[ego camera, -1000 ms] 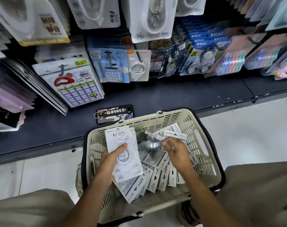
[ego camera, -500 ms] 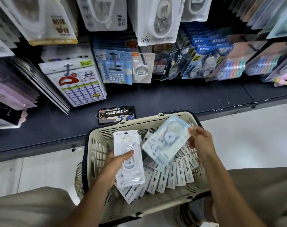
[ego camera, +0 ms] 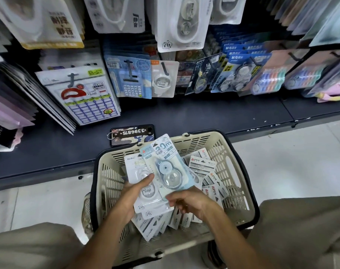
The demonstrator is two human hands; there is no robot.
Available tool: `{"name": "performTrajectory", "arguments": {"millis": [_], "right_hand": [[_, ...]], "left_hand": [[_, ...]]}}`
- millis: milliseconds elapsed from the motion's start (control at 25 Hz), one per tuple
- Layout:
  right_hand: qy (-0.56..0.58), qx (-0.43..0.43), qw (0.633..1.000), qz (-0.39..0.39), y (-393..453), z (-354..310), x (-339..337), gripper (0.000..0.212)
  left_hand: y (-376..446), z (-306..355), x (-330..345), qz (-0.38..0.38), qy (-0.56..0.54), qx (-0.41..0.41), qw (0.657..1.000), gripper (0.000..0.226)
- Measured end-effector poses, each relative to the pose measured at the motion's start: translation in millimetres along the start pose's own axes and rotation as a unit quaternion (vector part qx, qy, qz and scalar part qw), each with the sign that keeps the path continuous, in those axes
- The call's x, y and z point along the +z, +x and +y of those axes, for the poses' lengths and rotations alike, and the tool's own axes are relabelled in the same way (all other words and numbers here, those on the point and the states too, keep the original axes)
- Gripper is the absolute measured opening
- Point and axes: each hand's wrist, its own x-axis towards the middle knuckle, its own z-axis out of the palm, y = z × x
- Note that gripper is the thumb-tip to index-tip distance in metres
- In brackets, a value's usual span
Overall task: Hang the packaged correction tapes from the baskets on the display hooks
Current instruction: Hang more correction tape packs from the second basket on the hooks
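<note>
L hand (ego camera: 126, 199) grips white packs (ego camera: 138, 171) | R hand (ego camera: 192, 203) pinches blue pack (ego camera: 165, 167) btm edge | over basket (ego camera: 233, 152)

Both hands raised together over the basket, each gripping packaged tape

The left hand (ego camera: 126, 199) comes in from the lower left on a bare forearm, palm turned inward, thumb stretched up and pressed flat on the front of the white packs (ego camera: 138, 171) it holds, the other fingers hidden behind them; the right hand (ego camera: 192, 202) comes in from the lower right, knuckles up, fingers curled, pinching the bottom edge of the blue pack (ego camera: 165, 162) between thumb and fingertips; the two hands sit just beside each other, forearms converging in a V; both knees frame the bottom corners.
</note>
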Motion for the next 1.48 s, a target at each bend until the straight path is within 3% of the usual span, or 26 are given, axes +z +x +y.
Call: {"name": "performTrajectory", "arguments": {"millis": [160,280,400,440,480,560,600,720,800,960,1040,1160,1320,1400,1480], "right_hand": [[0.054,-0.036,0.996,-0.063,-7,-6,7,0.014],[-0.049,-0.009,0.998,-0.037,-3,0,19,0.022],[-0.172,0.003,0.982,-0.073,3,4,-6,0.023],[-0.189,-0.007,0.982,-0.025,6,5,-17,0.017],[-0.195,-0.031,0.977,0.074,12,6,-27,0.013],[-0.246,-0.110,0.916,0.295,27,9,-38,0.028],[-0.303,-0.137,0.887,0.320,36,8,-39,0.044],[-0.403,-0.131,0.881,0.209,58,11,-44,0.092],[-0.416,-0.121,0.883,0.181,65,13,-58,0.095],[-0.268,-0.107,0.932,0.219,49,-3,-68,0.047],[-0.234,-0.118,0.947,0.186,27,-18,-71,0.027],[-0.113,-0.185,0.969,0.117,-28,-44,-74,0.029],[0.080,-0.303,0.932,0.180,-102,-84,-77,0.049],[0.037,-0.376,0.895,0.237,-132,-113,-73,0.055],[-0.031,-0.456,0.832,0.315,-166,-149,-63,0.070]], "left_hand": [[5,-2,-4,0.037,0.017,0.035,0.999,0.066],[5,0,-3,0.020,0.000,0.011,1.000,0.068],[5,5,-3,0.027,0.032,0.011,0.999,0.070],[4,6,-4,0.038,0.043,0.015,0.998,0.067],[3,6,-5,0.048,0.052,0.018,0.997,0.064],[1,3,-8,0.061,0.070,0.019,0.996,0.060],[1,1,-9,0.066,0.078,0.016,0.995,0.060],[-3,-1,-13,0.062,0.097,0.010,0.993,0.063],[-4,0,-14,0.054,0.100,0.010,0.993,0.065],[-11,4,-9,0.046,0.086,0.015,0.995,0.072],[-12,11,-3,0.019,0.058,0.021,0.998,0.078],[-20,43,24,-0.043,0.046,0.063,0.996,0.092],[-50,97,67,-0.098,0.041,0.153,0.982,0.117],[-69,130,84,-0.102,0.015,0.197,0.975,0.117],[-92,168,99,-0.101,0.001,0.244,0.964,0.115]]}}
